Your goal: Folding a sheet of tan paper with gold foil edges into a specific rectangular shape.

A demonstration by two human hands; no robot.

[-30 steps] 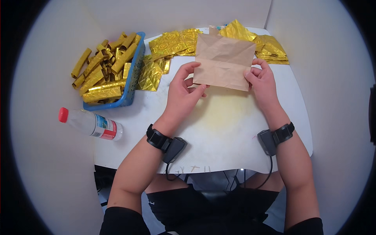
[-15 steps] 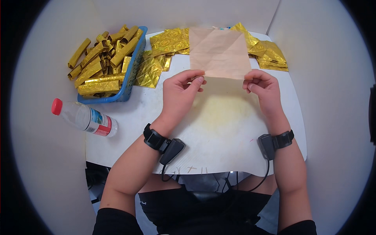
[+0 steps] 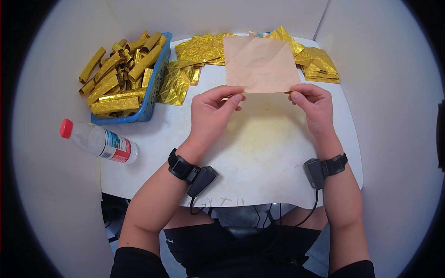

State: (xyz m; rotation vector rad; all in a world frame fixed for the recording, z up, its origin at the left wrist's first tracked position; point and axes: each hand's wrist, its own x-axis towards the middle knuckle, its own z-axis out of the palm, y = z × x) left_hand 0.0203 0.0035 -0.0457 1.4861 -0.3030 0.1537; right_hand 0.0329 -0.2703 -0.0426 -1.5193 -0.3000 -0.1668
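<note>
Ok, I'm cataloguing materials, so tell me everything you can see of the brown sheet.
The brown sheet looks like matte paper, roughly square and faintly creased. The left hand pinches its near left corner, the right hand its near right. Held out over the white table, it hides part of the gold sheets beyond.

Clear red-capped bottle [image 3: 98, 141] at left on white tabletop [image 3: 259, 176], pale walls [image 3: 403, 116] around

The arms [image 3: 155, 199] are stretched forward, left hand [image 3: 211, 110] and right hand [image 3: 316, 110] held level, thumbs [image 3: 230, 104] pressed toward index fingers [image 3: 227, 90].
</note>
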